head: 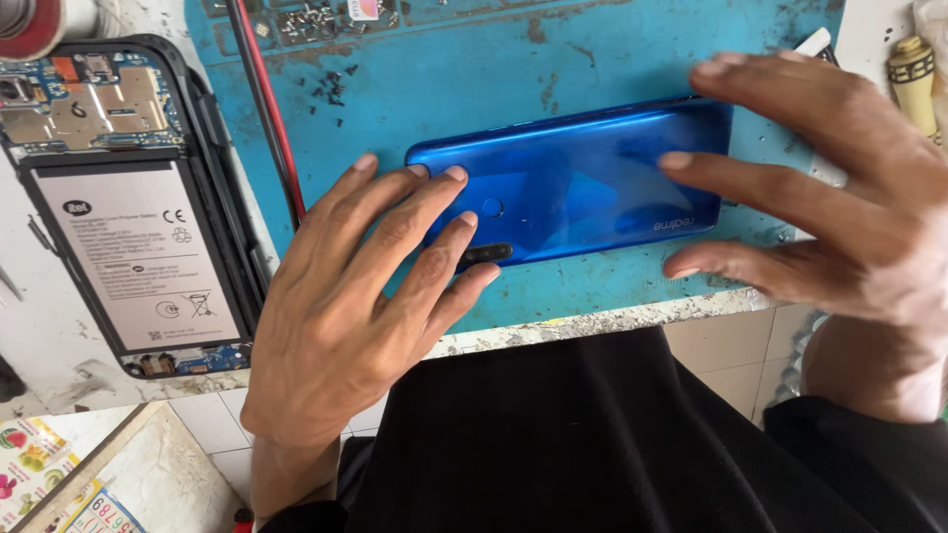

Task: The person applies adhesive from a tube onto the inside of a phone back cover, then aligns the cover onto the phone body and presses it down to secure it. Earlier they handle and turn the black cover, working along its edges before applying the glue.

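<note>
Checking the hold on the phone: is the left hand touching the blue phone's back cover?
Touching. The head view shows the left hand with its fingertips pressed on the camera end of the blue phone, no gap visible.

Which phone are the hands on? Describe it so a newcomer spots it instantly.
Start at the blue work mat on the bench. The glossy blue phone lies back-up near its front edge, left hand and right hand at either end. Unlike the opened phone on the left showing its battery, it is closed.
</note>
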The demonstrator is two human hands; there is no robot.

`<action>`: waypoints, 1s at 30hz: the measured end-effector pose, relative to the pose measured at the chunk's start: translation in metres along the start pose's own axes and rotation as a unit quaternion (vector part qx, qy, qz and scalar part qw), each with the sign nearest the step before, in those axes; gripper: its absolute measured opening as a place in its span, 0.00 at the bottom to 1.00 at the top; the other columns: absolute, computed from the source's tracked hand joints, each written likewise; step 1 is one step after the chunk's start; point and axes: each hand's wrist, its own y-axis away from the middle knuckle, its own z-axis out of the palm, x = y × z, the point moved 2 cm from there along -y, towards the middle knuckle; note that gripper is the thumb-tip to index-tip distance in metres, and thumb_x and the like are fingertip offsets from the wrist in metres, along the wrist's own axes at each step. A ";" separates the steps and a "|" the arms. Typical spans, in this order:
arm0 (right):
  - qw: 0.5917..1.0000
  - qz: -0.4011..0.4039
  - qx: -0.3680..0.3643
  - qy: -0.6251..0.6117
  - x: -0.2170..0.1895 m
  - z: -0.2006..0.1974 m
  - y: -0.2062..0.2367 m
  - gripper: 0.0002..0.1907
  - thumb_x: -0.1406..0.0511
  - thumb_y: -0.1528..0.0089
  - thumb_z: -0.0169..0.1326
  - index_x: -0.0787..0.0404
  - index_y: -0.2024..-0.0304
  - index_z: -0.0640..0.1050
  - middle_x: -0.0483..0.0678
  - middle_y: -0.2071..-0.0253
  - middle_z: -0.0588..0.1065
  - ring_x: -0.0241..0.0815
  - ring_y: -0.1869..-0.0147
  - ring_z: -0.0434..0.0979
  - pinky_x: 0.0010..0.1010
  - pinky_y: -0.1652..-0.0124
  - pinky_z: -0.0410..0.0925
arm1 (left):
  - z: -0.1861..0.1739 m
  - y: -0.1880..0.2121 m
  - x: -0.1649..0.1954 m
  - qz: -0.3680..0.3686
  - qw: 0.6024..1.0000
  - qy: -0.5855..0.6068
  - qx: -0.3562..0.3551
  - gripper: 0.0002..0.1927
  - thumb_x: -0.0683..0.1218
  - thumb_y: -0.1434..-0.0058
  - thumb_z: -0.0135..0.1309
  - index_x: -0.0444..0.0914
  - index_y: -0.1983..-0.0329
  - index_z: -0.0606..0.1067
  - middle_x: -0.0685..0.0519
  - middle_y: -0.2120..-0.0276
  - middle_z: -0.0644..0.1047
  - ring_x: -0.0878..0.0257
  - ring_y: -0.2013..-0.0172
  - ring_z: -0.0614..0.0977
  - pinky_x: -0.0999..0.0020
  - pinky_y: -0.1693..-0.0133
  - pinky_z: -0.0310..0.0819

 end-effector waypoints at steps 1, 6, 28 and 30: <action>1.000 0.009 0.013 0.001 -0.001 0.000 0.003 0.35 0.48 0.52 0.68 0.63 0.50 0.81 0.65 0.40 0.72 0.62 0.33 0.73 0.52 0.35 0.70 | 0.001 -0.002 0.001 0.003 1.000 0.000 0.002 0.21 0.52 0.34 0.70 0.35 0.47 0.78 0.46 0.42 0.77 0.50 0.41 0.78 0.44 0.34 0.71; 0.998 0.027 0.005 0.064 0.000 0.015 0.016 0.36 0.50 0.53 0.70 0.66 0.50 0.81 0.63 0.42 0.75 0.62 0.35 0.75 0.51 0.37 0.70 | 0.007 -0.011 0.008 0.014 1.000 -0.005 -0.006 0.24 0.53 0.38 0.69 0.35 0.46 0.78 0.46 0.42 0.76 0.50 0.42 0.78 0.45 0.36 0.70; 0.998 0.045 -0.009 0.040 -0.005 0.015 0.011 0.34 0.56 0.50 0.70 0.68 0.46 0.79 0.59 0.40 0.74 0.58 0.32 0.73 0.48 0.35 0.69 | 0.015 -0.015 0.008 -0.011 1.000 0.008 -0.021 0.25 0.53 0.39 0.70 0.36 0.45 0.78 0.47 0.37 0.71 0.47 0.38 0.75 0.49 0.36 0.74; 0.998 0.049 -0.008 0.046 -0.007 0.014 0.010 0.34 0.56 0.49 0.70 0.67 0.45 0.78 0.59 0.39 0.74 0.57 0.32 0.72 0.48 0.35 0.69 | 0.015 -0.016 0.012 -0.008 1.000 -0.009 -0.022 0.24 0.52 0.41 0.69 0.38 0.45 0.79 0.46 0.39 0.70 0.47 0.40 0.74 0.47 0.37 0.73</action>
